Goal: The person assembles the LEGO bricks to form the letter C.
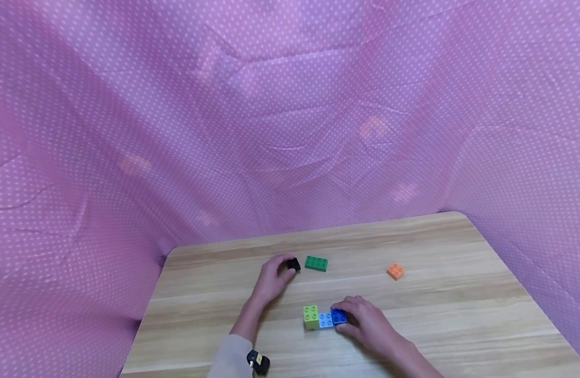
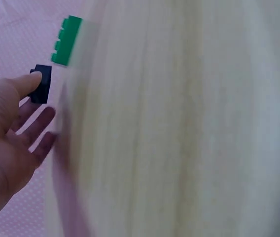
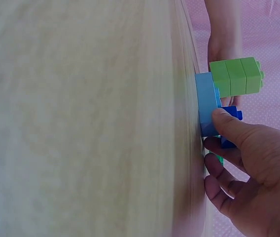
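My left hand (image 1: 270,281) pinches a small black brick (image 1: 293,264) at the back of the table; in the left wrist view the thumb lies across this black brick (image 2: 42,85). A green brick (image 1: 316,263) lies just to the right of it. Nearer the front, a light blue brick (image 1: 325,320) carries a lime green stack (image 1: 310,317) of three bricks on its left end. On its right end sits a dark blue brick (image 1: 339,316), which my right hand (image 1: 369,324) holds between thumb and fingers. The right wrist view shows the lime green stack (image 3: 235,77) side-on.
An orange brick (image 1: 395,271) lies apart on the right side of the wooden table (image 1: 441,310). Pink dotted cloth (image 1: 290,131) hangs around the back and sides of the table. A black device (image 1: 259,362) is worn on the left wrist.
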`<state>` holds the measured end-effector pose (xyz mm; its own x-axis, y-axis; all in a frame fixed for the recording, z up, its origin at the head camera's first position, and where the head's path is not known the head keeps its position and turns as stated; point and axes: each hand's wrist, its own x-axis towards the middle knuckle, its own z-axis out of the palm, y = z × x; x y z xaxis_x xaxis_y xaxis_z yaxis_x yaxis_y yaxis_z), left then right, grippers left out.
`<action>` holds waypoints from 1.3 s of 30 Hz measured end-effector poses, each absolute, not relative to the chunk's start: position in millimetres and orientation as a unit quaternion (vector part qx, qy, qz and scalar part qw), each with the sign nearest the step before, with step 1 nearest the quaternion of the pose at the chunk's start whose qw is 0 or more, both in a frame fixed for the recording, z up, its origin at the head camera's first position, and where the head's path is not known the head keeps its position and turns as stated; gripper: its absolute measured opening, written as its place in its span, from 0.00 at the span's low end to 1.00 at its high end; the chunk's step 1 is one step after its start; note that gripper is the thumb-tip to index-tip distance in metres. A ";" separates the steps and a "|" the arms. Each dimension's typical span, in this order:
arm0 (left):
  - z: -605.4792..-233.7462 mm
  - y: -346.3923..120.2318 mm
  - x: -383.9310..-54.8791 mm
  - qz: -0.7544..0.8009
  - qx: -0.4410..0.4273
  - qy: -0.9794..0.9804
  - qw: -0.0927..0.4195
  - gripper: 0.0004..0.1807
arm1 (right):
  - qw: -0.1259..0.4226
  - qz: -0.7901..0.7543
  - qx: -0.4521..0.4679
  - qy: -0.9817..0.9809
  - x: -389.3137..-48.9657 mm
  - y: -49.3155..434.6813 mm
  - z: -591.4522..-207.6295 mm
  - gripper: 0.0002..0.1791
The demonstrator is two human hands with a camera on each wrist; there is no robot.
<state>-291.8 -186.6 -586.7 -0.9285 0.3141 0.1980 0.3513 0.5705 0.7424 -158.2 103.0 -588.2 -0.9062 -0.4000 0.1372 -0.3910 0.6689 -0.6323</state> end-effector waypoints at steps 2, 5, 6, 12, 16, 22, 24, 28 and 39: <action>-581.6 -188.0 -284.4 -0.439 -0.197 -0.877 0.011 0.23 | 0.006 -0.344 -0.216 0.914 -158.2 103.1 -588.0 0.22; -574.0 -189.0 -270.4 -0.456 -0.205 -0.866 -0.004 0.22 | 0.006 -0.344 -0.216 0.914 -157.9 103.1 -587.7 0.22; -571.8 -188.9 -265.5 -0.461 -0.207 -0.863 -0.007 0.22 | 0.006 -0.344 -0.216 0.914 -157.7 103.1 -587.5 0.22; -557.8 -184.6 -237.5 -0.502 -0.218 -0.837 -0.022 0.22 | 0.007 -0.345 -0.217 0.913 -157.2 103.7 -587.6 0.22; -547.9 -178.8 -222.7 -0.529 -0.237 -0.814 -0.026 0.23 | 0.001 -0.344 -0.216 0.914 -157.4 104.8 -588.1 0.22; -537.2 -175.2 -198.4 -0.512 -0.252 -0.821 -0.034 0.22 | -0.003 -0.347 -0.220 0.912 -156.6 104.4 -590.0 0.22; -535.6 -175.0 -190.5 -0.505 -0.252 -0.825 -0.037 0.22 | 0.000 -0.348 -0.220 0.911 -156.7 103.9 -590.7 0.22; -533.9 -174.6 -179.0 -0.486 -0.256 -0.834 -0.042 0.22 | 0.003 -0.349 -0.220 0.911 -157.1 103.9 -590.8 0.22; -543.4 -175.0 -169.4 -0.470 -0.277 -0.837 -0.044 0.22 | 0.010 -0.349 -0.220 0.911 -157.4 104.7 -589.9 0.22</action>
